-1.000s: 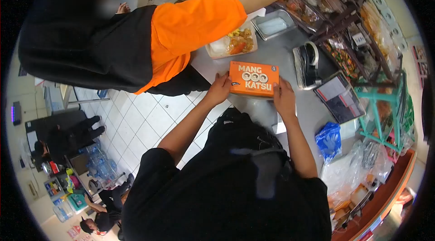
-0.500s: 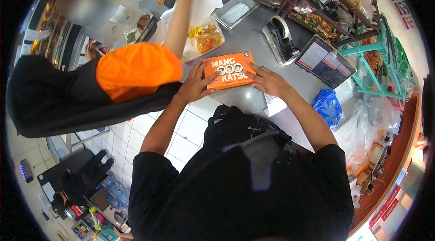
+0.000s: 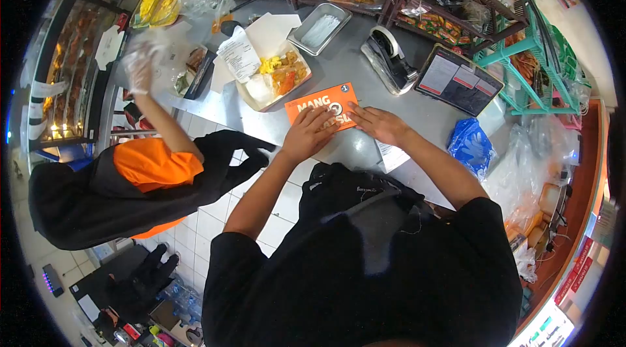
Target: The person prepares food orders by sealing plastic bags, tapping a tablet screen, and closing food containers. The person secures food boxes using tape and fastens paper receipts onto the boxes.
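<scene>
Two hands (image 3: 304,133) (image 3: 381,126), grip wide and flat, atop an orange box (image 3: 331,94) with "MANG" in pale letters

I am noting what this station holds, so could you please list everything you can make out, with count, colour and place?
Counter: 1, grey, centre
Carton: 1, orange, on counter
Open food box: 1, pale, up-left of carton
Printed slips: at least 2, white, by food box and below-right of carton
Metal tray: 1, silver, above carton
Tape dispenser: 1, black, right of tray
Tablet: 1, black, right of dispenser
Plastic packet: 1, blue, below tablet
Shelf racks: several, dark brown, back
Stand: 1, teal, right
Display case: 1, black, far left
Co-workers: at least 2, orange-and-black and dark clothes, left
Left hand: 1, bare, on carton
Right hand: 1, bare, at carton's right edge
</scene>
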Demonstrator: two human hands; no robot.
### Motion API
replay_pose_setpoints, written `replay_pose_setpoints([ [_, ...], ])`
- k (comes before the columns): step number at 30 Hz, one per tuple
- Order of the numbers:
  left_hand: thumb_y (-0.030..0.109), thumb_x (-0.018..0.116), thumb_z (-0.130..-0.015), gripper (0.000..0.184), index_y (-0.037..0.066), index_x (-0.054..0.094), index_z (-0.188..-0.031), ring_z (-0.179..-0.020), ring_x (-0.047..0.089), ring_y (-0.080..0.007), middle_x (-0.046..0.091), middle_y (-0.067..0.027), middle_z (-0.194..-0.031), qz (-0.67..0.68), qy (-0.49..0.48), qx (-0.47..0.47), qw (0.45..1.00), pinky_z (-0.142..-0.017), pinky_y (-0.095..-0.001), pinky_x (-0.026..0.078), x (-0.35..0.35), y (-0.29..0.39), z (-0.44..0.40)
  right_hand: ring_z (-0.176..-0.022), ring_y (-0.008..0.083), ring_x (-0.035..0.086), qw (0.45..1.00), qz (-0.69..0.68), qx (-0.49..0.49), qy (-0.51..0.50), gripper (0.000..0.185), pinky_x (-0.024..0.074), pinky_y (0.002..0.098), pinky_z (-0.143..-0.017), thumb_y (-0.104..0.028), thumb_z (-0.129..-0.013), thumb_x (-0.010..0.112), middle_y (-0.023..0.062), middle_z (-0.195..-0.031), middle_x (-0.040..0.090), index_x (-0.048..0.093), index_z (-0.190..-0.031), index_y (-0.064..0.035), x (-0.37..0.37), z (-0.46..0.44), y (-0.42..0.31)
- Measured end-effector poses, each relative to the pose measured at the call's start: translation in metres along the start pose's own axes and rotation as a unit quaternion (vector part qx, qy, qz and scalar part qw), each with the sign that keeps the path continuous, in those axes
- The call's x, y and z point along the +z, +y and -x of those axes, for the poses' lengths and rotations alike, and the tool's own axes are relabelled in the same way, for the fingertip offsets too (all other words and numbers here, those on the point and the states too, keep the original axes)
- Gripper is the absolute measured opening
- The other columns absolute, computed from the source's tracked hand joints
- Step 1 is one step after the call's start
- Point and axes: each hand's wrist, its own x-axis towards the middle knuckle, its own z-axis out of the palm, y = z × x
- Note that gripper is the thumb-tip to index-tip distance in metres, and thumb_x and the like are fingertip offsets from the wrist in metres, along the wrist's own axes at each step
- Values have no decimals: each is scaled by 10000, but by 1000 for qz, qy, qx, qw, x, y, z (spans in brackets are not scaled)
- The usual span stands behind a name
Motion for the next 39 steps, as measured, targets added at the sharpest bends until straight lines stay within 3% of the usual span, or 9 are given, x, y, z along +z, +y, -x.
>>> replay_pose_setpoints([
  [4,198,726,-804,396,226,676,-1196,-1331,483,-267,555,-51,-1390,-14,36,-10,999,-1101,-475,367,7,4,0,-1112,263,582,970,50,102,215,502,486,374,-936,-246,-886,678,147,-1440,484,537,-1323,-44,-49,9,2],
  [8,207,720,-817,370,230,680,-1184,-1313,495,-260,563,-39,-1382,-18,39,-20,999,-1106,-469,364,7,6,-2,-1025,263,615,773,-75,437,455,400,483,381,-875,-246,-907,671,152,-1176,646,601,-1239,-34,-89,15,44],
  [11,212,719,-828,362,236,675,-1187,-1318,487,-261,558,-35,-1388,-18,30,-36,999,-1109,-471,360,5,10,-4,-888,243,630,818,-290,468,167,386,488,367,-807,-277,-914,676,114,-1002,677,633,-1176,3,-97,20,68],
  [14,187,729,-806,359,226,693,-1160,-1314,493,-263,564,-36,-1379,-18,43,-44,998,-1093,-476,376,7,14,-9,-798,200,619,754,-389,516,120,367,483,328,-742,-292,-905,691,79,-882,668,659,-1081,29,-91,10,88],
  [20,199,717,-827,339,222,688,-1164,-1310,492,-262,569,-34,-1366,-13,52,-54,997,-1093,-474,376,11,13,-7,-997,127,587,510,-666,441,319,124,450,281,-848,-125,-921,639,76,-1131,649,680,-872,-19,-76,29,77],
  [24,215,707,-843,301,210,691,-1144,-1302,497,-257,579,-30,-1345,-22,59,-74,995,-1087,-464,381,11,18,-10,-1106,189,574,619,-574,320,430,122,429,334,-970,-75,-964,574,159,-1431,498,664,-934,2,-16,55,60],
  [27,221,703,-848,268,200,700,-1116,-1291,505,-254,585,-31,-1331,-25,71,-80,994,-1080,-460,387,12,20,-14,-1103,201,609,727,-348,380,454,112,472,322,-916,-4,-910,575,170,-1217,646,685,-901,15,-1,48,45],
  [33,212,719,-811,329,200,685,-1139,-1267,505,-296,575,-44,-1325,-30,80,-69,994,-1066,-465,399,11,15,-19,-801,119,624,739,-147,475,454,144,501,278,-685,-76,-942,603,80,-989,689,718,-1016,-31,-44,24,-5],
  [39,147,719,-748,494,182,625,-1231,-1259,506,-315,574,-97,-1310,21,91,-106,990,-1040,-455,432,19,23,-18,-679,65,573,683,-601,357,213,623,463,217,-598,-55,-947,583,34,-813,679,351,-1523,-117,-36,-8,-57],
])
